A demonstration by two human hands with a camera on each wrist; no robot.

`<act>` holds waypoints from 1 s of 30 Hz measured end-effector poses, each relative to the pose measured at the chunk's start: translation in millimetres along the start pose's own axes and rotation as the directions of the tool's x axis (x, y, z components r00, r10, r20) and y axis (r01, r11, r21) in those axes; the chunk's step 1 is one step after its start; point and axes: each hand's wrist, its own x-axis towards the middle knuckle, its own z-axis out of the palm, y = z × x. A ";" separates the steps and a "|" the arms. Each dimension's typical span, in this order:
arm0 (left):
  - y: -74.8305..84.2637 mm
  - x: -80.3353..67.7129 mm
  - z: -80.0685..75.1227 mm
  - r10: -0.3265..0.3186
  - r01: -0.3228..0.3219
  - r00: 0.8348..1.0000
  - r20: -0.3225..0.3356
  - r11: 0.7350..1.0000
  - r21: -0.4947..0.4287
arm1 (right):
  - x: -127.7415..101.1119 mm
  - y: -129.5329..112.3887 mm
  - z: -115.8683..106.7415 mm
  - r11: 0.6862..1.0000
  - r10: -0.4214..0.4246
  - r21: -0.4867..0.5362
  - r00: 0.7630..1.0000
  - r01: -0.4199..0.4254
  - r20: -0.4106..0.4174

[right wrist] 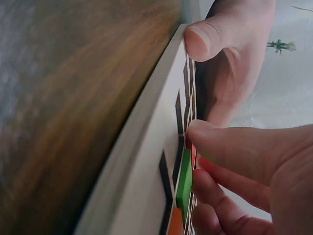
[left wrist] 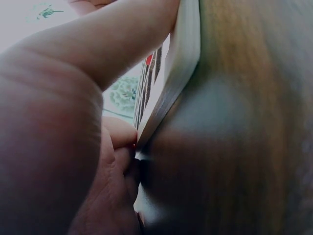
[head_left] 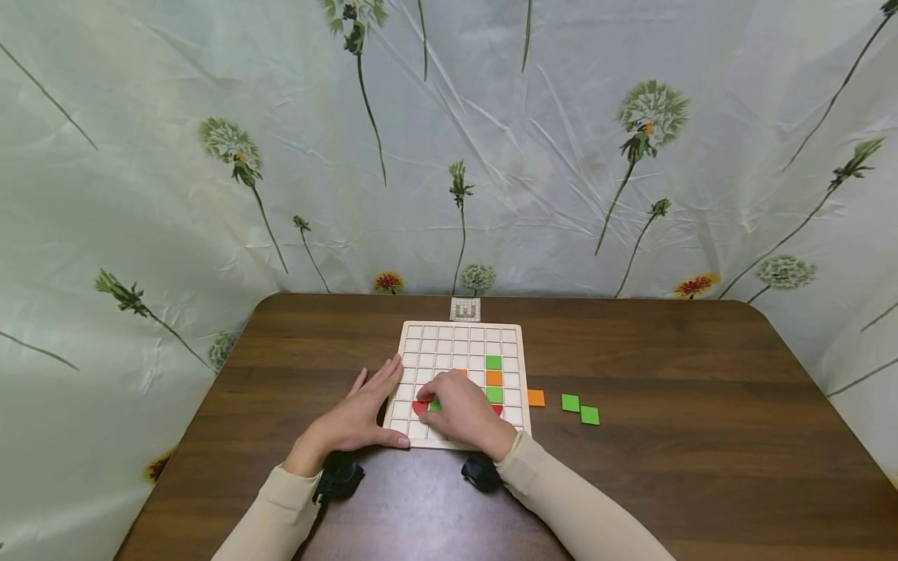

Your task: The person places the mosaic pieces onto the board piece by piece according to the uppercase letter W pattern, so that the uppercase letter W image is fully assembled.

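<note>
A white wooden grid board (head_left: 429, 347) lies on the table. My left hand (head_left: 358, 417) rests along its left side, fingers fairly straight, with the thumb on the near left corner. Over the lower part of the board, my right hand (head_left: 459, 407) pinches a red piece (head_left: 419, 407) at a grid cell between thumb and fingertips. In the right wrist view that red piece (right wrist: 190, 144) shows beside a green tile (right wrist: 185, 181) and an orange tile (right wrist: 176, 223). Green tiles (head_left: 494, 362) and an orange tile (head_left: 494, 378) stand in a column on the right; the right hand covers some cells.
Right of the board lie a loose orange tile (head_left: 536, 398) and two green tiles (head_left: 590, 416). A small pattern card (head_left: 465, 309) sits behind the board at the far edge of the brown table (head_left: 666, 366). A flowered curtain (head_left: 547, 156) hangs behind.
</note>
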 end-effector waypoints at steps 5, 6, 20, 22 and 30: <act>0.8 0.9 -0.6 0.008 -0.008 1.000 -0.005 1.000 -0.004 | 0.1 1.0 -0.2 1.000 -0.019 -0.021 1.000 0.019 -0.004; 1.1 1.0 -0.8 0.010 -0.010 1.000 -0.006 1.000 -0.004 | 0.1 1.2 -0.4 1.000 -0.021 -0.022 1.000 0.020 -0.006; 3.3 -1.2 1.6 -0.008 0.008 1.000 0.006 1.000 -0.012 | -5.9 5.8 -6.1 1.000 0.010 -0.025 1.000 -0.011 -0.025; 2.9 -1.1 2.1 -0.009 0.009 1.000 0.002 1.000 -0.014 | -8.7 10.0 -11.7 1.000 0.030 -0.006 0.999 -0.030 -0.036; 2.9 -0.5 -0.2 -0.008 0.008 1.000 -0.013 1.000 -0.016 | -26.2 33.4 -43.5 0.995 0.095 0.051 0.991 -0.090 -0.096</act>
